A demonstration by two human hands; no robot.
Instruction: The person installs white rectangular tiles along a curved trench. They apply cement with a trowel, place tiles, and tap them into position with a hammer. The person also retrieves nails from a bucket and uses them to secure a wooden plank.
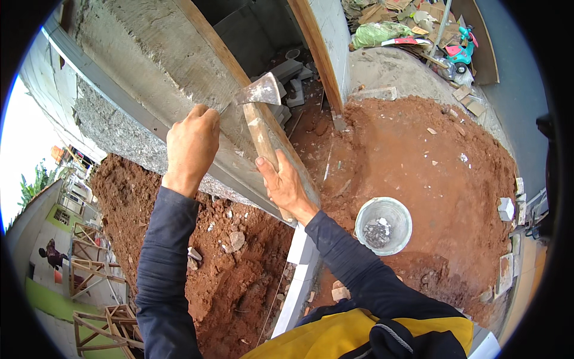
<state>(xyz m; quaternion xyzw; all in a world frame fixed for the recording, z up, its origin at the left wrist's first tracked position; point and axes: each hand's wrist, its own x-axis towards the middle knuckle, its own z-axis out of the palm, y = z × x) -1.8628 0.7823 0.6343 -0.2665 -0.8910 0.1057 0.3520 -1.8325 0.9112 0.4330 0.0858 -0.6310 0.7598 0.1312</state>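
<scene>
My left hand (pixel 192 142) is closed beside the rough grey concrete face (pixel 149 72), pinching a thin item, possibly a nail or wire, mostly hidden by the fingers. My right hand (pixel 281 185) grips the wooden handle of a hatchet (pixel 260 91), held upright with its metal head just right of and above my left fist. A wooden board (pixel 213 45) runs along the concrete edge behind the hatchet, bordering a dark doorway.
A pale bucket (pixel 382 226) with grey rubble stands on red soil at right. White blocks (pixel 293 257) form a low edge below me. Loose earth (pixel 233 275) lies left. Timber trestles (pixel 95 263) and another person (pixel 52 257) are far left; a debris pile (pixel 388 33) sits behind.
</scene>
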